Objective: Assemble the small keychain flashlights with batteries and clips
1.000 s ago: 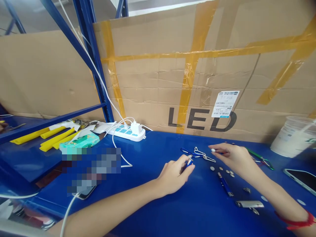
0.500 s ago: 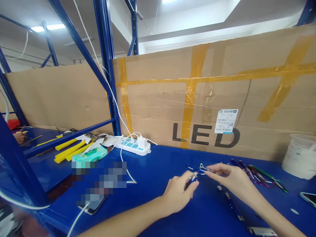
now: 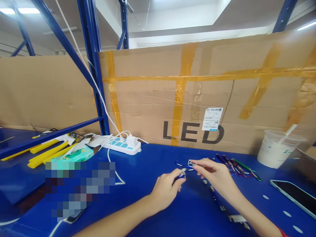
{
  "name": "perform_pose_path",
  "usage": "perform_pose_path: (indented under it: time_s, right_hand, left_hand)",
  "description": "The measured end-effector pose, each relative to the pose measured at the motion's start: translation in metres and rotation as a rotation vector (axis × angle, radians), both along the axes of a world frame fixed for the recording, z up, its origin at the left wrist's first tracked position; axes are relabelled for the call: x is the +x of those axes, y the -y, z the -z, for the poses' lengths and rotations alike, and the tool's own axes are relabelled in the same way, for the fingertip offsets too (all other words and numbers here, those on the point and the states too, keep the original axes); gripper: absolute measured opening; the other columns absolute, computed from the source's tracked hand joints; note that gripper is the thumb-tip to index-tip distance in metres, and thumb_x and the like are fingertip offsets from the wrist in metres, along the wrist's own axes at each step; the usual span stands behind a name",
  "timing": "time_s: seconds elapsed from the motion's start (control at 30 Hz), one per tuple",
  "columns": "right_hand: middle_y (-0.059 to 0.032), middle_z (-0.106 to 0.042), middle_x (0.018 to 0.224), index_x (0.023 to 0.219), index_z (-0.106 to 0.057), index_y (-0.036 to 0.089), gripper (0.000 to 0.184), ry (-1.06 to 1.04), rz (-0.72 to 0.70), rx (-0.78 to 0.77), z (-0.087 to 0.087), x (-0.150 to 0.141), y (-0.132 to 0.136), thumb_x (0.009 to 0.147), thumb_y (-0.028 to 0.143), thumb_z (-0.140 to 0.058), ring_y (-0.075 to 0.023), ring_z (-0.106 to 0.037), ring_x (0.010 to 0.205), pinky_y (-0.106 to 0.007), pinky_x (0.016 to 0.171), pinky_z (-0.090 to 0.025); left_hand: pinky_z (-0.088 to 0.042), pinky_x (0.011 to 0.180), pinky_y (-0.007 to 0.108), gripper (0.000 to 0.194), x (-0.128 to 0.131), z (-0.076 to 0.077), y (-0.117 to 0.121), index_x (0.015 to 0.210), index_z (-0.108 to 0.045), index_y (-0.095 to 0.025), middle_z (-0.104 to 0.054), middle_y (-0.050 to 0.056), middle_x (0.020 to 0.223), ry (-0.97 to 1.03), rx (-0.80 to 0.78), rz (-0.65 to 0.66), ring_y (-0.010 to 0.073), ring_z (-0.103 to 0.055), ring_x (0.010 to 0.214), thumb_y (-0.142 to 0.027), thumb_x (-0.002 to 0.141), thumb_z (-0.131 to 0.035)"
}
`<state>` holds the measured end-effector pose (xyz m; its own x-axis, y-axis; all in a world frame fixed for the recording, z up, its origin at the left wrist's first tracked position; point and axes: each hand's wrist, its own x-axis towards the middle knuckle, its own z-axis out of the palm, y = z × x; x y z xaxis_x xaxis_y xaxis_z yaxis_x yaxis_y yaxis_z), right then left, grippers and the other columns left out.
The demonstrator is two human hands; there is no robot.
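My left hand (image 3: 164, 188) is closed around a small blue cylinder with a silver end (image 3: 182, 173); most of it is hidden by the fingers. Just to its right, my right hand (image 3: 214, 172) pinches a small silver metal piece, largely covered by the fingertips. Close by those fingertips lies a blue wire-like loop (image 3: 179, 163), with a small silver ring (image 3: 190, 162) beside it. Under my right hand, a slim dark tube (image 3: 216, 198) and a small round silver piece (image 3: 204, 181) rest on the blue table (image 3: 145, 168).
Several coloured slim pieces with looped ends (image 3: 243, 171) lie at right, near a plastic cup (image 3: 273, 151) with a straw and a phone (image 3: 295, 197). A silver piece (image 3: 237, 218) lies near my right forearm. Left are a power strip (image 3: 123, 146), a green packet (image 3: 74, 154) and yellow tubes (image 3: 46, 153).
The view has turned right, so the scene has shifted left and more of the cup and right-hand phone shows. Both hands keep their grips, close together.
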<state>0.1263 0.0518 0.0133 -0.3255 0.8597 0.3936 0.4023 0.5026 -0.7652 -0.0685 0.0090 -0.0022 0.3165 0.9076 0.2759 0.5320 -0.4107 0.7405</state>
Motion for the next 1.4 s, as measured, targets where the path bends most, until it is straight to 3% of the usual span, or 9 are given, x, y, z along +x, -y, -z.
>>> perform_pose_path:
  time_s: [0.13,0.3,0.5,0.73,0.97,1.2,1.4]
  right_hand:
    - [-0.0088,-0.045,0.097,0.101,-0.066,0.004,0.071,0.01,-0.127,0.131,0.001,-0.008,0.008,0.084,0.068,-0.041,0.0057,-0.044,0.071,0.004,0.056,-0.04]
    - [-0.0074,-0.047,0.087,0.087,-0.069,0.007,0.061,-0.015,-0.131,0.167,0.012,-0.014,0.007,0.082,0.065,-0.05,0.0052,-0.045,0.076,0.006,0.06,-0.037]
    - [-0.0072,-0.047,0.085,0.081,-0.066,0.003,0.061,0.003,-0.159,0.074,0.012,-0.013,0.008,0.08,0.063,-0.053,0.0049,-0.046,0.075,0.005,0.061,-0.037]
    - [-0.007,-0.047,0.077,0.073,-0.06,-0.002,0.069,0.02,-0.164,0.007,0.013,-0.022,0.017,0.082,0.066,-0.046,0.0059,-0.044,0.068,0.005,0.063,-0.038]
    - [-0.0081,-0.047,0.078,0.083,-0.062,-0.002,0.073,0.115,-0.195,-0.134,0.015,-0.015,0.008,0.08,0.069,-0.044,0.0046,-0.044,0.062,0.004,0.054,-0.036]
    - [-0.0078,-0.048,0.086,0.099,-0.064,0.0,0.077,0.11,-0.229,-0.188,0.003,-0.011,0.007,0.081,0.071,-0.039,0.0055,-0.043,0.061,0.003,0.05,-0.031]
    - [-0.0084,-0.048,0.087,0.101,-0.064,0.0,0.079,0.074,-0.174,-0.179,0.002,-0.01,0.005,0.075,0.072,-0.046,0.0054,-0.043,0.061,0.003,0.052,-0.034]
  left_hand:
    - [-0.039,0.068,0.019,0.025,0.001,0.003,-0.002,0.099,-0.056,-0.021,-0.057,-0.002,0.071,0.008,0.033,0.029,0.0098,-0.055,0.068,-0.031,0.089,-0.035]
    - [-0.04,0.068,0.021,0.027,0.002,0.005,-0.002,0.103,-0.057,-0.02,-0.059,0.001,0.083,0.03,0.08,0.076,0.011,-0.053,0.072,-0.029,0.09,-0.035]
    - [-0.043,0.074,0.022,0.031,0.002,0.005,0.002,0.112,-0.055,-0.021,-0.062,0.002,0.091,0.088,0.127,0.095,0.0119,-0.055,0.078,-0.028,0.091,-0.034]
    - [-0.043,0.079,0.02,0.028,0.003,0.017,0.004,0.107,-0.057,-0.022,-0.063,0.001,0.105,0.048,0.292,0.038,0.0124,-0.059,0.089,-0.022,0.09,-0.035]
    - [-0.044,0.072,0.024,0.03,0.005,0.011,0.001,0.108,-0.058,-0.024,-0.063,0.001,0.093,-0.157,0.18,-0.055,0.0152,-0.06,0.08,-0.024,0.089,-0.035]
    - [-0.041,0.069,0.021,0.028,0.005,0.002,0.001,0.105,-0.056,-0.027,-0.063,-0.003,0.094,-0.094,0.097,-0.043,0.0122,-0.059,0.08,-0.032,0.092,-0.032]
    - [-0.041,0.074,0.024,0.031,0.003,0.002,0.002,0.115,-0.051,-0.023,-0.061,0.002,0.094,-0.066,0.095,0.031,0.0131,-0.056,0.08,-0.032,0.091,-0.032]
